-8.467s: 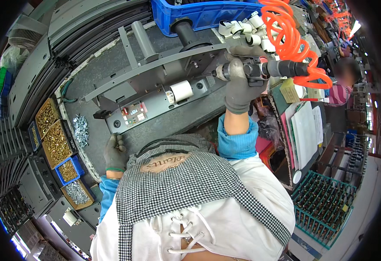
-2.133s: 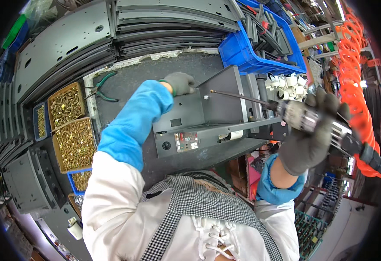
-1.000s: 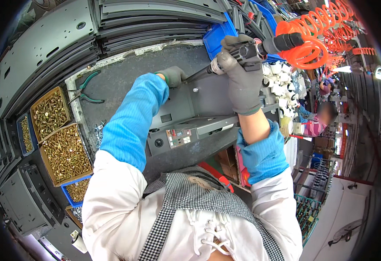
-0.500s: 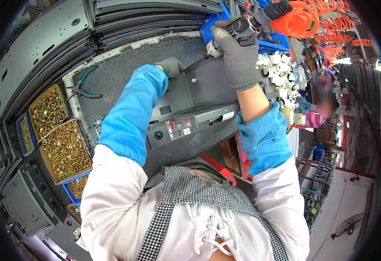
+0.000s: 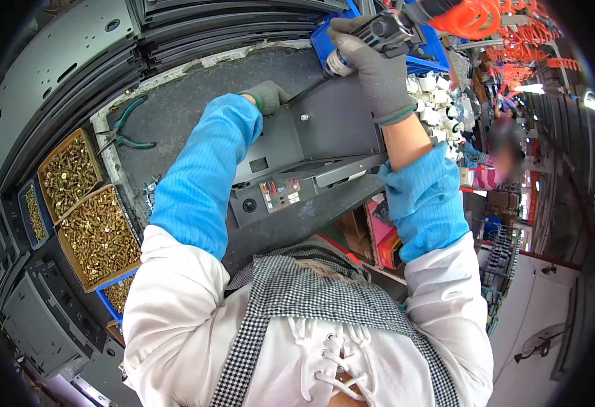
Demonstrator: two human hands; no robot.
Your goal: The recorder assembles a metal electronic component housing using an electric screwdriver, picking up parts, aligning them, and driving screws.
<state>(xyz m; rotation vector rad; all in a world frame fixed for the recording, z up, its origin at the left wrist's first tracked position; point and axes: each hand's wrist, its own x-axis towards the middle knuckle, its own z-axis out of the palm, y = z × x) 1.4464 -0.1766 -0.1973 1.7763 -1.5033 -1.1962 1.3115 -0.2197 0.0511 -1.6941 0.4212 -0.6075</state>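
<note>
A dark grey sheet-metal casing lies before me on the bench, with a small red-and-white switch panel along its near side. My right hand, in a grey glove, grips a power screwdriver by its body. The long thin bit slants down leftward to the fingertips of my left hand. That hand, gloved too, has its fingers curled at the casing's far left edge. Whatever they pinch at the bit's tip is hidden. A small white peg stands up inside the casing.
Green-handled pliers lie on the bench's left. Cardboard boxes of brass-coloured screws sit beyond them. Grey panels are stacked along the back. A blue crate, white fittings and an orange coiled hose are at the right.
My right hand and the screwdriver have shifted slightly right and upward in view, the driver turning a little. My left hand stays at the bit's tip. The casing looks tilted slightly differently.
</note>
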